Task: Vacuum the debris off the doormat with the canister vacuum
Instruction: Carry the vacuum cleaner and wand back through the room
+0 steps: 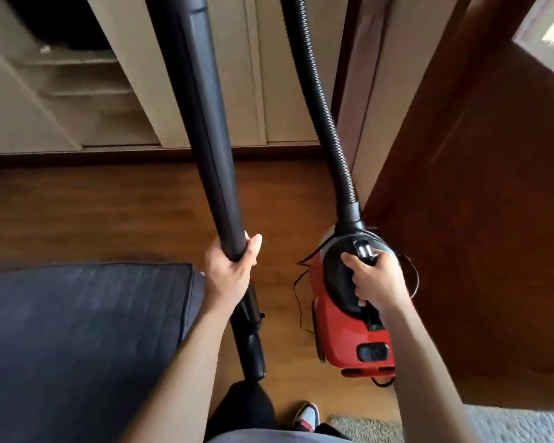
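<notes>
The left hand's [229, 273] fingers are curled tight round the black wand [202, 139], thumb laid along its right side. Above the fingers the wand runs up and out of view; below the wrist its lower part [253, 346] reaches down toward the floor [109, 212].

The right hand's [373, 279] fingers are wrapped round the handle [363, 249] on top of the red canister [343, 343]. Whether the canister rests on the floor or hangs off it cannot be told. Just beyond the knuckles, the ribbed hose [327, 123] leaves the canister's front and climbs out of view. A thin black cord [298, 292] trails between the two hands, beside the canister.

The dark mat [77, 330] lies on the floor left of the left hand, its right edge just beside that wrist. It is blurred, so debris on it cannot be made out.

A brown door [477, 219] stands right of the right hand. Near the elbows are a shoe [307, 414] and a pale rug [365, 426].
</notes>
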A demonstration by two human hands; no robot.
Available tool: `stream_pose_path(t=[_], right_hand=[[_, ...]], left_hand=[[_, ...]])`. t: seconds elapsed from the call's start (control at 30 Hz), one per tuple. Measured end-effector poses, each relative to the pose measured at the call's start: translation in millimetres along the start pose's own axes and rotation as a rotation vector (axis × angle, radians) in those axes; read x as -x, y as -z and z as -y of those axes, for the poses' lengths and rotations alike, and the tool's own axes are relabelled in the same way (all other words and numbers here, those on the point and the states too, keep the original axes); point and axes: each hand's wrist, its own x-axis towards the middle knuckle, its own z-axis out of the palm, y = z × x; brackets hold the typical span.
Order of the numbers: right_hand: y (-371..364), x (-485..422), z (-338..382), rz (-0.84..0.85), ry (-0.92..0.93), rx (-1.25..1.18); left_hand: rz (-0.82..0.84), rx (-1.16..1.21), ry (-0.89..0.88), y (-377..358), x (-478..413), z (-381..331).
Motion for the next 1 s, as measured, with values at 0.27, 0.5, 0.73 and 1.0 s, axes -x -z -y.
stream_pose_path(t=[0.27,0.5,0.73,1.0], right_hand=[[-29,-83,39,0.042,-0.021,0.012],[-88,-181,89,0.03,-0.041,0.05],[-176,-292,163,0.04,0.005,0.074],[-255,-375,229,0.116,0.072,0.096]], left_hand=[[-0.092,-0.087,0.009,-9,-79,36],[-0.058,-0.08,0.014,-13,-193,79],[-0.08,-0.096,0.029,7,-338,110],[-0.181,-0.163,0.109,34,-445,143]])
